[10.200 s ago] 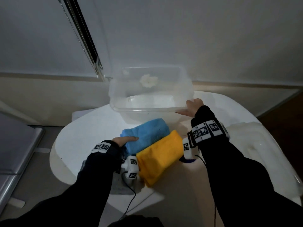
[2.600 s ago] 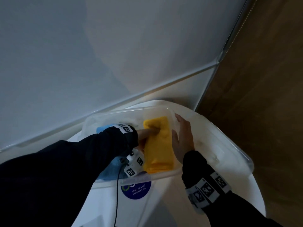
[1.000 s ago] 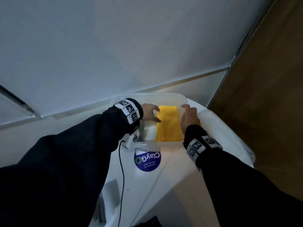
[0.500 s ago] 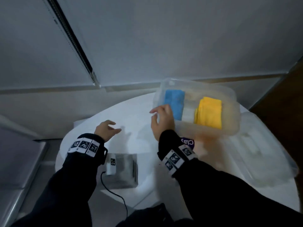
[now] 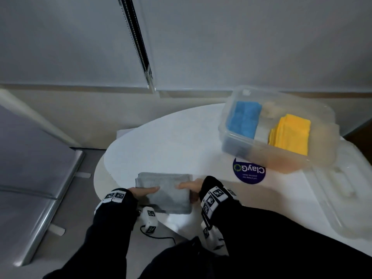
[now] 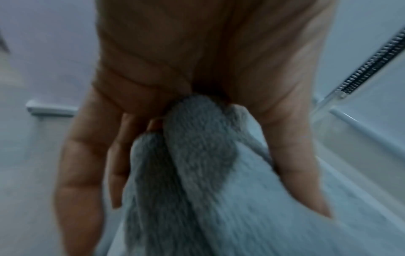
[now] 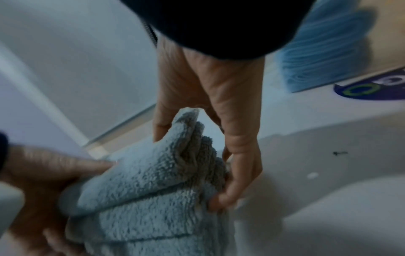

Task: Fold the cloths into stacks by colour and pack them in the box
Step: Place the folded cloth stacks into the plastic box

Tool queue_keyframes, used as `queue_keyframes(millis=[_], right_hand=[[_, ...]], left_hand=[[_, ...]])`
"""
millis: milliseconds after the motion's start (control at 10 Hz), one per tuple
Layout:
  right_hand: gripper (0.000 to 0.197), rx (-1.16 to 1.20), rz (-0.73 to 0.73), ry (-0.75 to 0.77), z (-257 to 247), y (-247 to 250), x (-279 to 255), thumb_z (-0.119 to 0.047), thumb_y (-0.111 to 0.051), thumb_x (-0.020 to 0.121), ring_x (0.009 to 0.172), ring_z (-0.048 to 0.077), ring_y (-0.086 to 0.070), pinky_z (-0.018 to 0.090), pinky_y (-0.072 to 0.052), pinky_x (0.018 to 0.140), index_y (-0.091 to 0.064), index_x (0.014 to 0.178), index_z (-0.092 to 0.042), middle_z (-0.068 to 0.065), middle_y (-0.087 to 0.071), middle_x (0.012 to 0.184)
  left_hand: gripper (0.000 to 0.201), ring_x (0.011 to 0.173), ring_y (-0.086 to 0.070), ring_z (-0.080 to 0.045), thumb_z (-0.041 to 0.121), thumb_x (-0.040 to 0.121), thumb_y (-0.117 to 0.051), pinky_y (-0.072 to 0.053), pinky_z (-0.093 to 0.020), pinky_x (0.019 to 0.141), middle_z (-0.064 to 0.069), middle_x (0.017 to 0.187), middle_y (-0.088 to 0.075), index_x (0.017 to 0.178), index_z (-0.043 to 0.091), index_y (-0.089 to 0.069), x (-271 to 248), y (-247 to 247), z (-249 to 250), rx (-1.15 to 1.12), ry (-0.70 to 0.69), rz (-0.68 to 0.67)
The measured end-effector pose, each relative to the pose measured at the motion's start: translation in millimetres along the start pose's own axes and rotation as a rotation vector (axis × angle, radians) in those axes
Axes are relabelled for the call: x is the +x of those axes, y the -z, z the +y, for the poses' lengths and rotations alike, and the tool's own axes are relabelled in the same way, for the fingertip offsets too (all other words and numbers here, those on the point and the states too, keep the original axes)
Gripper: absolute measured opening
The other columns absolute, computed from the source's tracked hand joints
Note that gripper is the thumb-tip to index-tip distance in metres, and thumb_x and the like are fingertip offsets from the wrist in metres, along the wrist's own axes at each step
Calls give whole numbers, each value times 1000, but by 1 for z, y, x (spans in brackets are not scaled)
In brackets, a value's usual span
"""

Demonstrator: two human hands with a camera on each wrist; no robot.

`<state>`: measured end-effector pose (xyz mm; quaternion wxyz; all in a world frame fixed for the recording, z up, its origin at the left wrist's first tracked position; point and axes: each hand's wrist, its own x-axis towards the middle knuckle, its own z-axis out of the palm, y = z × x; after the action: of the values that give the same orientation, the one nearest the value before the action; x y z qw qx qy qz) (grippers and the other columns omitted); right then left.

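A folded grey towel (image 5: 164, 192) lies at the near edge of the white round table (image 5: 165, 146). My left hand (image 5: 144, 191) grips its left side, thumb on top and fingers underneath, as the left wrist view shows around the towel (image 6: 197, 155). My right hand (image 5: 189, 186) pinches its right side, and the right wrist view shows thumb and fingers closed on the towel's folded layers (image 7: 153, 181). A clear plastic box (image 5: 229, 125) at the far right holds a blue towel (image 5: 243, 119) and a yellow towel (image 5: 289, 133).
The box's clear lid (image 5: 346, 188) lies on the table at the right edge. A round blue ClayGo sticker (image 5: 249, 171) sits in front of the box. A grey padded bench (image 5: 30, 178) stands to the left, below table height. The wall is close behind.
Half a second ago my right hand was at the box's left wall and my left hand hovered over the table. Both have come back to the near edge and taken hold of the grey towel.
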<state>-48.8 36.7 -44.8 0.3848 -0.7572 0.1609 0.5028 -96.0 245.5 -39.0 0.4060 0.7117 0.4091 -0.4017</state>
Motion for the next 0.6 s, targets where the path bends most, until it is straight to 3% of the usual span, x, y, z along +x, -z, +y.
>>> queue_keyframes(millis=[100,200,300,400,500,600], right_hand=[[71,47,941,127,-9,-1,7,-40,-16,97,28,3,-17,23,-36,43,-39,32,-23,0,-18,32],[67,145,1119,165,2,26,-13,-36,-18,94,22,3,-12,9,-23,34,-28,29,-19,-8,-9,30],[13,480,9,193,-17,80,-50,-29,-61,80,56,16,-59,22,-48,56,-63,79,-17,2,-60,62],[24,671,70,436,-32,127,-91,-25,-67,77,77,19,-64,27,-50,68,-66,99,-15,5,-67,84],[34,861,265,670,-42,162,-133,-16,-66,83,93,20,-67,31,-54,74,-63,117,-15,5,-70,104],[31,896,372,801,-34,192,-156,-10,-65,85,91,18,-68,25,-55,64,-63,116,-13,5,-70,105]], left_hand=[[63,63,-57,-20,39,75,-77,-42,-20,47,-9,78,-62,120,-1,-57,-20,-10,23,13,-23,-9],[70,56,-55,-20,50,65,-81,-41,-16,45,-10,75,-63,114,4,-62,-38,-12,57,-44,-110,-6],[83,50,-57,-22,57,43,-86,-47,-26,49,-11,66,-66,97,-1,-62,-55,-10,105,-198,-305,65],[78,49,-53,-18,52,45,-88,-43,-22,44,-6,66,-61,99,1,-63,-87,-15,172,-480,-543,182],[54,75,-60,-14,48,65,-80,-48,-23,55,3,85,-64,104,16,-60,-132,-38,236,-633,-693,78],[65,89,-68,-22,59,66,-73,-56,-39,70,-4,99,-70,114,18,-59,-170,-75,287,-627,-642,-303]])
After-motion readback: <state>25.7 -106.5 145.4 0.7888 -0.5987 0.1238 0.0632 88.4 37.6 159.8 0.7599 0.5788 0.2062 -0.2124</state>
